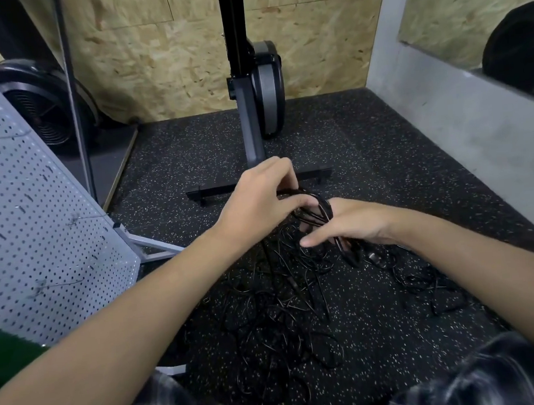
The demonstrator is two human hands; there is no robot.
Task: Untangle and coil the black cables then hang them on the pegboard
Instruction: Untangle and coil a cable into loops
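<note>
A tangle of thin black cables (278, 314) lies spread on the speckled black floor in front of my knees. Both hands hold a small coil of black cable (316, 209) lifted just above the pile. My left hand (259, 199) pinches the top loops of the coil with curled fingers. My right hand (348, 224) grips the lower side of the coil, thumb pointing left. More strands hang from the coil down into the tangle. The grey pegboard (25, 223) stands tilted at the left, with several metal hooks on it.
A rowing machine's upright frame and foot bar (257, 183) stand just beyond my hands. The pegboard's stand leg (153, 244) reaches onto the floor at left. A grey concrete ledge (465, 126) runs along the right. A fan wheel (44, 105) sits back left.
</note>
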